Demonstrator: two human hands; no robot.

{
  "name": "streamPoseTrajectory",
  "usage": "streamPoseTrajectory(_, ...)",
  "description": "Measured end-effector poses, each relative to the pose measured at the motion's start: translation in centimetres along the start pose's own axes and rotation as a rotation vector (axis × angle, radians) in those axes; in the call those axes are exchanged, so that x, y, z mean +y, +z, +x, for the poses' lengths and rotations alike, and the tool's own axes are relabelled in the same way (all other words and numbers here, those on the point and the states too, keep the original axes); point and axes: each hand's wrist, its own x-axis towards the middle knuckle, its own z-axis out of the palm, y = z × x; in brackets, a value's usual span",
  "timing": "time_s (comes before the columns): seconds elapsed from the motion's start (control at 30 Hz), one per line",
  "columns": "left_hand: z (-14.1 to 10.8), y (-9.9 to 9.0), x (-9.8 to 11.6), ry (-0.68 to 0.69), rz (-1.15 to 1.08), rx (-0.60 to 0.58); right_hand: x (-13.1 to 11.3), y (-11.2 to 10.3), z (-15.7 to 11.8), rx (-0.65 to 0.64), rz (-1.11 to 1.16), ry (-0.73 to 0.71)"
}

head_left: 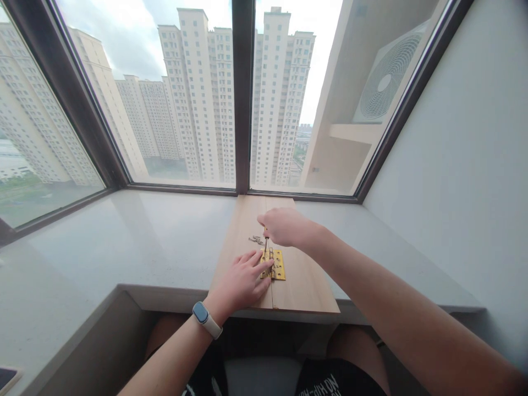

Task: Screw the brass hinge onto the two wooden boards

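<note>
A brass-coloured hinge (279, 265) lies open across the seam between two light wooden boards (305, 286). My left hand (245, 279) rests on the boards with its fingers spread, the fingertips pressing the hinge's left leaf. In my right hand (284, 226) is a screwdriver (267, 242), gripped by its handle and held upright. Its shaft points down to the hinge's left leaf near my left fingertips; the tip itself is too small to make out. Just left of the shaft, several loose screws (256, 240) lie on the left board.
The boards sit on a white windowsill counter (165, 236) and reach to its front edge. Behind them stands a dark window frame (243, 99), with a white wall (466, 165) to the right. The corner of a dark flat object (7, 378) shows at the lower left.
</note>
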Motion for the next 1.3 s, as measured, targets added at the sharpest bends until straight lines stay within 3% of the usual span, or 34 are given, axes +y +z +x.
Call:
streamPoseTrajectory(0.17, 0.0, -0.1, 0.1, -0.002, 0.004, -0.006, 0.1, 0.1, 0.2, 0.052, -0.031, -0.01)
streamPoseTrajectory(0.67, -0.2, 0.0, 0.0, -0.003, -0.005, 0.008, -1.9, -0.8, 0.9, -0.013, 0.074, 0.187)
streamPoseTrajectory(0.93, 0.0, -0.2, 0.1, -0.003, -0.004, 0.012, -1.8, -0.4, 1.1, -0.001, 0.091, 0.184)
streamPoseTrajectory(1.13, -0.1, -0.2, 0.0, 0.0, -0.006, 0.011, -0.3, 0.2, 0.8, 0.093, 0.177, 0.136)
streamPoseTrajectory(1.3, -0.1, -0.6, 0.0, 0.004, -0.035, -0.017, 1.7, -0.3, -0.5, 0.3, 0.368, 0.207)
